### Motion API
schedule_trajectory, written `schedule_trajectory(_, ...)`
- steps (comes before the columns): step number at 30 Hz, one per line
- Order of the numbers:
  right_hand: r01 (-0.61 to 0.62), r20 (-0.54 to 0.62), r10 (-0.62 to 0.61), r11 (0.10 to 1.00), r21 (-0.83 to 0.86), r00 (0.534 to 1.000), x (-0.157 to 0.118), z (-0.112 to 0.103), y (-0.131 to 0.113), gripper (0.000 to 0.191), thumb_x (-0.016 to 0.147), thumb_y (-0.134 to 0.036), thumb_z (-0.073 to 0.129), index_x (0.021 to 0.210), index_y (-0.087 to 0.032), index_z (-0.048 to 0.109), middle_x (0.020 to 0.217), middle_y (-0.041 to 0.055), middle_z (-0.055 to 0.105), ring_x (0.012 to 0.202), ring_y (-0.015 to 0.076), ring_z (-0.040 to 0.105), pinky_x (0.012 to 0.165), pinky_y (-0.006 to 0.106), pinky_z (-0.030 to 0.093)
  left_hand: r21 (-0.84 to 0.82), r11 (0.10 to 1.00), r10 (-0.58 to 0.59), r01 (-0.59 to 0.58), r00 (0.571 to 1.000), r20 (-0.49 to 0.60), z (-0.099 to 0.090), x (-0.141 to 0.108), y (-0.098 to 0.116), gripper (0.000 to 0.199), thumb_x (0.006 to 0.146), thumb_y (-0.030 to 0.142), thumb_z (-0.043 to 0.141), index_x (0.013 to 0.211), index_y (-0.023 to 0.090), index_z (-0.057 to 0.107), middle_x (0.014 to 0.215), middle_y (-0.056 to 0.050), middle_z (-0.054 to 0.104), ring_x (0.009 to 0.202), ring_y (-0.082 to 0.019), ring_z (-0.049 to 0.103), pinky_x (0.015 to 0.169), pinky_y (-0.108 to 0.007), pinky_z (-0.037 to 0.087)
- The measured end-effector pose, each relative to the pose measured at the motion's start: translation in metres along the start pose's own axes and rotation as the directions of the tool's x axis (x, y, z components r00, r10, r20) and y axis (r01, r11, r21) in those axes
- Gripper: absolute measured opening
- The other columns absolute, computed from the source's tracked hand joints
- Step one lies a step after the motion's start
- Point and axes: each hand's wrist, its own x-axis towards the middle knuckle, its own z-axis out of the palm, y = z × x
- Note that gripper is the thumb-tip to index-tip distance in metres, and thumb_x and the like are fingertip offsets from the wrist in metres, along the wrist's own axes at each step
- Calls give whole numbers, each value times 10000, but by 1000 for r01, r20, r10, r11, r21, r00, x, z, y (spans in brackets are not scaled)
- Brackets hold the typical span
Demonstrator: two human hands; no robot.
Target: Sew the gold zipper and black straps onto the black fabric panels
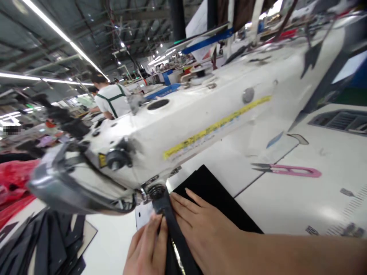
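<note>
A white sewing machine (200,114) stretches across the view, its needle and presser foot area (156,191) just ahead of my hands. Beneath the foot runs a dark fabric strip (174,233), with a shiny gold line along part of it. My left hand (149,244) pinches the strip's left edge close to the foot, fingers bunched together. Flat across a black fabric piece (213,194) lies my right hand (206,229), its fingers stretched out beside the strip. The needle tip is too blurred to make out.
Pink-handled thread snips (289,170) lie on the white table (286,206) at right. Several dark cut pieces (48,240) are heaped at lower left, near red material (17,183). A person (111,97) in a white top is further back.
</note>
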Motion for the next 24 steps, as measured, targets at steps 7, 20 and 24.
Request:
schedule_trajectory(7, 80, 11, -79, 995, -67, 997, 4, -3, -3, 505, 833, -160, 410, 1337, -125, 399, 1370, 146, 369, 1286, 288, 284, 1045, 506, 288, 98, 994, -47, 51, 998, -42, -3, 7, 15, 312, 853, 52, 347, 1061, 45, 579, 1083, -173, 616, 1003, -233, 585, 788, -296, 531)
schedule_trajectory(20, 168, -21, -178, 957, -237, 984, 9, 5, 0, 570, 782, -119, 415, 1350, -97, 368, 1305, 171, 452, 1227, 282, 397, 979, 493, 381, 124, 986, -89, 110, 982, -165, -5, 13, 19, 320, 845, 19, 305, 969, 19, 600, 974, -175, 641, 929, -238, 611, 731, -306, 530)
schedule_trajectory(24, 169, -18, -177, 963, -211, 984, 9, 4, 1, 578, 770, -113, 419, 1345, -91, 374, 1310, 171, 445, 1232, 285, 388, 980, 495, 379, 115, 987, -95, 115, 982, -164, -2, 13, 19, 316, 845, 17, 311, 975, 27, 598, 981, -172, 636, 931, -233, 606, 738, -307, 527)
